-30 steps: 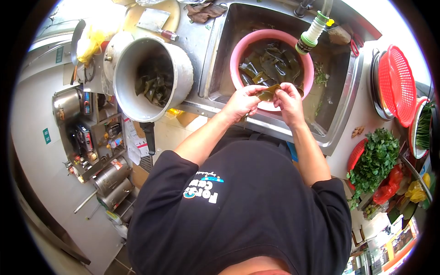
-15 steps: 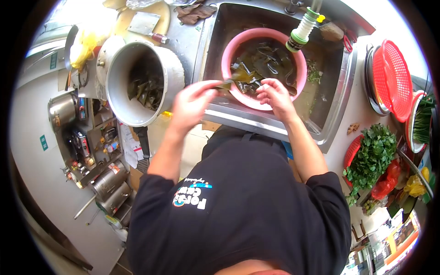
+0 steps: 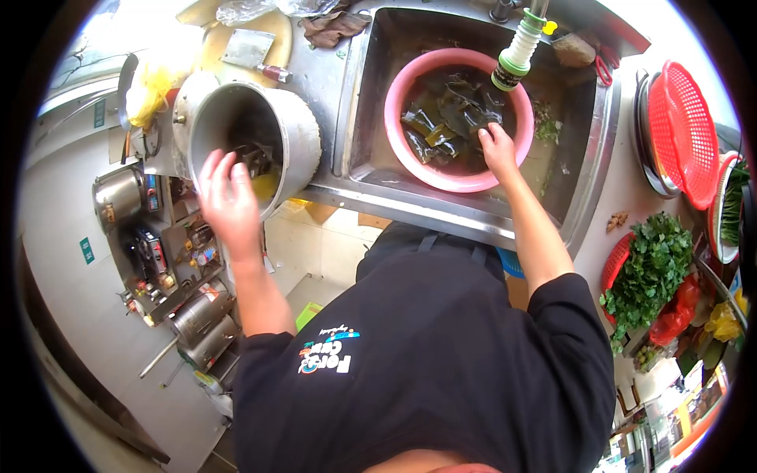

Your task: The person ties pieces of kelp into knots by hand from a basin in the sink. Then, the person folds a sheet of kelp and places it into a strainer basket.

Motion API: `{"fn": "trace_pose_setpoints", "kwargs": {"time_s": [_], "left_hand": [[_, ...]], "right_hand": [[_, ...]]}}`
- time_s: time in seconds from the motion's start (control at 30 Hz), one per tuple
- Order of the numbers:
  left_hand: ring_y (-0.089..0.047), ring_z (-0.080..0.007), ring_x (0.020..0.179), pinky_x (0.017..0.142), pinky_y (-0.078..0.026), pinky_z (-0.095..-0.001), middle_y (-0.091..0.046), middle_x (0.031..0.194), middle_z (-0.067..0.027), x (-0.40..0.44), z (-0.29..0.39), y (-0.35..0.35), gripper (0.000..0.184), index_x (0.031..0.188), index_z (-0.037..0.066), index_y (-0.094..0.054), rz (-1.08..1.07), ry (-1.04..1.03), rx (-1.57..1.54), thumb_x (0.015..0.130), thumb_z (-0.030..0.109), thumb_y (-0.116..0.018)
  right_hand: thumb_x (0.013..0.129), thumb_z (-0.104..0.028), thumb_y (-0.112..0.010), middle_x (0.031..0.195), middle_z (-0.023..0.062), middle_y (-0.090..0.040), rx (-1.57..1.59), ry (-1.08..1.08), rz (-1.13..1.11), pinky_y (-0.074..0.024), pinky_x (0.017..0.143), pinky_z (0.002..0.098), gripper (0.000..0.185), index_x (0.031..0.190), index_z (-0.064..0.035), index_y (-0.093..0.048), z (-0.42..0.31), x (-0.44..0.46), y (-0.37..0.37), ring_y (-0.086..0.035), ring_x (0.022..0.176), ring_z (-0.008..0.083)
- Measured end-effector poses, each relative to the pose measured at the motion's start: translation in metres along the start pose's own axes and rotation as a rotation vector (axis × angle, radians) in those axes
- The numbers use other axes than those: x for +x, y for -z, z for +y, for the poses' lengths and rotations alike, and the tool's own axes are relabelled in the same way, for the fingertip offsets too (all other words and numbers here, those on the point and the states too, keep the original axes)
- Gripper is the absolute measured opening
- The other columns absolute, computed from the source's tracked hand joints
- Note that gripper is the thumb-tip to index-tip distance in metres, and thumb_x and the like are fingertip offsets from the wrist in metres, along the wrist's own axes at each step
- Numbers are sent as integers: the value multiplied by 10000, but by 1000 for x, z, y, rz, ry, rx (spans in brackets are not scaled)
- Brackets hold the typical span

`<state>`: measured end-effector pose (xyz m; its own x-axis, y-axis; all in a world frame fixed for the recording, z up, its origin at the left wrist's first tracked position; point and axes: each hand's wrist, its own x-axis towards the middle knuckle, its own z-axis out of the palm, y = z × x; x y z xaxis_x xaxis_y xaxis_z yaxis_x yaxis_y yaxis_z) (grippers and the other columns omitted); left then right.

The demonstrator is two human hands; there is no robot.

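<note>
My left hand (image 3: pixel 229 197) is at the near rim of the grey metal pot (image 3: pixel 302 134), its fingers spread and nothing held. Dark green leafy strips (image 3: pixel 256 158) lie inside the pot, partly behind the hand. Over the right side of the pink basin (image 3: pixel 400 148) is my right hand (image 3: pixel 498 151), its fingertips close together at the wet dark strips (image 3: pixel 445 118); whether it pinches one is too small to tell. The basin stands in the metal sink (image 3: pixel 369 169).
A cleaver (image 3: pixel 248 49) lies on a round board left of the sink. The ribbed faucet hose (image 3: pixel 518 54) hangs over the basin. On the right are a red colander (image 3: pixel 684 134), leafy greens (image 3: pixel 648 272) and a red bag (image 3: pixel 676 311).
My left hand has moved left from the basin to the pot and let go of the strip it held. My right hand has moved forward over the basin's strips.
</note>
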<state>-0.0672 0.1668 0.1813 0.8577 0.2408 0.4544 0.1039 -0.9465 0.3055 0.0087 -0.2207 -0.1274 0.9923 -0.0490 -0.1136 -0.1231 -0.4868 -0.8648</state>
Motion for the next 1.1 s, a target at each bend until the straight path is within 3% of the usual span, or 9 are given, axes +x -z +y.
{"fn": "trace_pose_setpoints", "kwargs": {"time_s": [0.13,0.17,0.27,0.5,0.6,0.67,0.8,0.93,1.1], "left_hand": [[-626,-123,920,815,-497,-263,-682,1039,-76,-24,83,-67,210,1092,23,-685,-612,362,-752,923,140,-644],[-609,-154,1003,910,-472,-301,-671,1076,-75,-39,88,-107,252,1100,-4,-675,-829,463,-967,965,183,-572],[-620,-189,993,885,-495,-348,-665,1069,-102,-64,118,-187,313,1086,21,-654,-1354,1210,-1346,951,301,-611],[-649,-164,905,826,-530,-320,-691,972,-89,-80,127,-210,175,1074,22,-595,-1187,717,-1326,980,159,-540],[-611,-125,699,663,-513,-273,-632,792,-38,-60,128,-185,165,1088,30,-576,-1340,638,-1454,981,144,-526],[-578,-111,658,622,-486,-254,-601,758,-24,-51,125,-176,183,1110,30,-574,-1437,523,-1316,976,148,-533],[-512,-72,578,521,-428,-234,-564,721,-2,-35,126,-159,197,1079,32,-566,-1637,252,-986,936,167,-577],[-504,-59,589,519,-406,-209,-570,743,7,-25,111,-149,252,1065,19,-594,-1549,385,-1037,866,144,-684],[-536,-83,632,536,-407,-217,-609,803,-26,-38,87,-161,323,1093,-2,-592,-1481,571,-1225,858,171,-731]], "right_hand": [[917,-114,-588,934,158,-619,348,105,-251,-475,804,312,203,1073,14,-571,-83,-41,24,-614,860,216],[905,-91,-590,928,156,-618,296,118,-295,-478,788,326,179,1054,5,-569,-97,-53,28,-617,861,234],[844,-38,-604,905,146,-610,163,344,-364,-475,756,396,143,983,-24,-571,-117,-84,26,-609,864,313],[739,-13,-644,1000,141,-621,9,478,-312,-469,829,443,280,1014,-16,-590,-117,-109,42,-584,952,348],[707,1,-662,1148,166,-601,-133,331,-59,-440,944,448,475,1172,-17,-563,-120,-97,63,-539,1110,360],[691,20,-655,1279,185,-550,-166,464,-37,-369,1054,458,667,1330,-28,-470,-146,-75,77,-453,1252,373],[694,32,-637,1307,154,-547,-152,688,-324,-306,1116,460,787,1429,-79,-379,-155,-44,63,-432,1294,331],[851,-69,-590,987,109,-667,30,281,-761,-516,803,420,385,1228,-11,-539,-128,-31,58,-646,865,316],[943,-194,-579,778,35,-576,533,-125,-848,-443,566,256,374,1279,-35,-535,-131,-45,94,-546,675,122]]}}
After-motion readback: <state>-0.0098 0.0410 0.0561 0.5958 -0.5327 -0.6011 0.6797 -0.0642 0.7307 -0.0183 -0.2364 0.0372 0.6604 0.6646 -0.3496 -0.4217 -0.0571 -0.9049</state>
